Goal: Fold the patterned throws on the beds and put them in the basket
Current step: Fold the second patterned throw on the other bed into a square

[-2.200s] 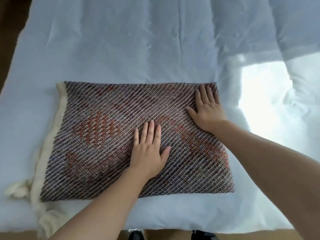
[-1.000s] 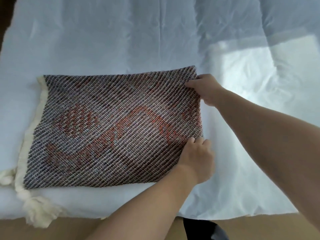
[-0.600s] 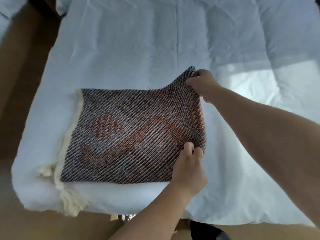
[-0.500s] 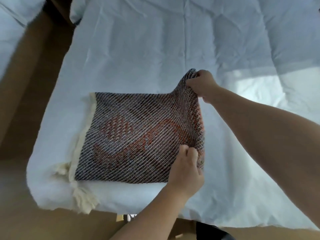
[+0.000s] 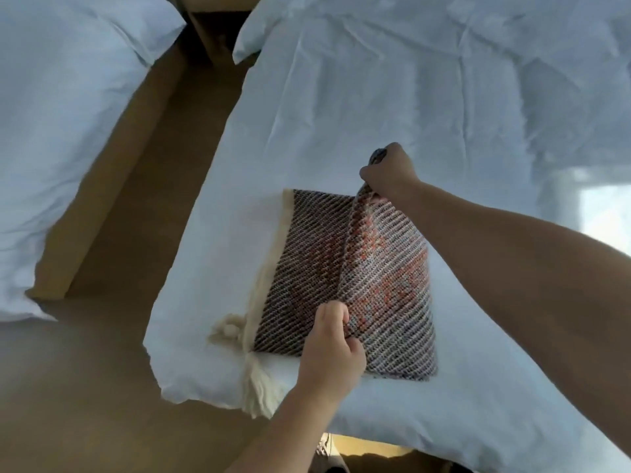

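At far left, white bedding of a second bed (image 5: 51, 131), well apart from the action across a strip of brown floor (image 5: 112, 387). Right of that gap, near the foot corner of the nearer bed (image 5: 375, 80), the patterned throw (image 5: 307, 254), lying on the white cover (image 5: 478, 387) with its cream fringe (image 5: 228, 331) trailing off the left edge toward the mattress corner. Dark diagonal weave with rust-red motifs, left portion flat, right portion lifted and curling leftward over it. At the throw's near edge, the left hand (image 5: 331, 356), fingers curled and pinching the raised flap's lower corner. At the far edge, the right hand (image 5: 389, 172), closed tightly round the flap's upper corner, bunched cloth showing above the knuckles, forearm stretching back to the lower right. Beyond the arm, more rumpled linen and, at far right, a bright sunlit patch (image 5: 604, 213). Below the bed's near edge, a sliver of tan frame (image 5: 368, 448) beside something dark, too blurred to identify.
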Action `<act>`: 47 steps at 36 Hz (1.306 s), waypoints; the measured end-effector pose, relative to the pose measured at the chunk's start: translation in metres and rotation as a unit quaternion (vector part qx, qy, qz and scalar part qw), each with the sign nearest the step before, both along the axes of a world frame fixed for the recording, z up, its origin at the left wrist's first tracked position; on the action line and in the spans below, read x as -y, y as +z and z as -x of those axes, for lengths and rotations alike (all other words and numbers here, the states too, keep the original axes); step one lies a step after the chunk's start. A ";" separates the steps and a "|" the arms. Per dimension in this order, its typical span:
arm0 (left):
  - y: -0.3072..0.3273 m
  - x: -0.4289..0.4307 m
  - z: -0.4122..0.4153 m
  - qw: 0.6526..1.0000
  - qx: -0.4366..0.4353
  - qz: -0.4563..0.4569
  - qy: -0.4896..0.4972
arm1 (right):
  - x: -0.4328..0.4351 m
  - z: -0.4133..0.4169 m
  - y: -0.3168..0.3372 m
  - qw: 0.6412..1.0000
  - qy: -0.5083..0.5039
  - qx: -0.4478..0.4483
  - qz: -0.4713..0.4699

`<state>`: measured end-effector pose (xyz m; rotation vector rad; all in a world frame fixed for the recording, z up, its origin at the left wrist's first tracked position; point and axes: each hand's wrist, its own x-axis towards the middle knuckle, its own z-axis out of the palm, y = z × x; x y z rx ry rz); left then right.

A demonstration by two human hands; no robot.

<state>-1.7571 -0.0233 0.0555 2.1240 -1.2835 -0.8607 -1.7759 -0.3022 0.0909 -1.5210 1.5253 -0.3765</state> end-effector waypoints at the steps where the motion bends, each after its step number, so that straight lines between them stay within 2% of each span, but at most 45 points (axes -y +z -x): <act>1: -0.003 -0.003 -0.011 1.000 0.001 -0.008 0.008 | -0.004 -0.012 -0.002 1.000 0.007 -0.003 -0.001; 6: -0.018 -0.011 -0.061 0.998 0.006 -0.045 0.039 | -0.015 -0.061 -0.028 1.000 0.023 -0.014 0.014; 11: -0.035 -0.020 -0.103 0.996 0.046 -0.062 0.052 | -0.021 -0.099 -0.051 0.999 0.018 -0.043 0.022; 15: -0.045 -0.024 -0.121 0.994 0.010 -0.093 0.054 | -0.027 -0.121 -0.063 0.998 0.019 -0.060 0.026; 20: -0.052 -0.028 -0.139 0.995 -0.024 -0.087 0.051 | -0.027 -0.140 -0.073 0.996 0.022 -0.081 0.032; 24: -0.054 -0.026 -0.150 0.992 -0.027 -0.109 0.050 | -0.032 -0.153 -0.079 0.997 0.023 -0.072 0.031; 27: -0.059 -0.023 -0.153 0.987 0.030 -0.158 0.030 | -0.040 -0.156 -0.092 0.997 0.036 -0.066 0.036; 30: -0.072 -0.023 -0.148 0.989 0.128 -0.074 -0.005 | -0.049 -0.152 -0.103 0.991 0.081 -0.077 0.073; 33: -0.080 -0.014 -0.136 0.982 0.174 -0.011 -0.069 | -0.062 -0.144 -0.112 0.962 0.183 -0.087 0.183; 35: -0.083 0.000 -0.128 0.974 0.186 -0.006 -0.126 | -0.065 -0.136 -0.123 0.922 0.275 -0.124 0.244; 37: -0.093 0.012 -0.127 0.965 0.212 -0.028 -0.150 | -0.061 -0.121 -0.134 0.880 0.354 -0.199 0.245; 39: -0.102 0.021 -0.129 0.959 0.231 -0.058 -0.152 | -0.054 -0.098 -0.144 0.850 0.386 -0.270 0.236; 42: -0.108 0.026 -0.132 0.953 0.239 -0.077 -0.169 | -0.038 -0.055 -0.150 0.848 0.357 -0.318 0.229; 47: -0.111 0.028 -0.132 0.947 0.248 -0.092 -0.183 | -0.016 0.009 -0.153 0.878 0.236 -0.383 0.161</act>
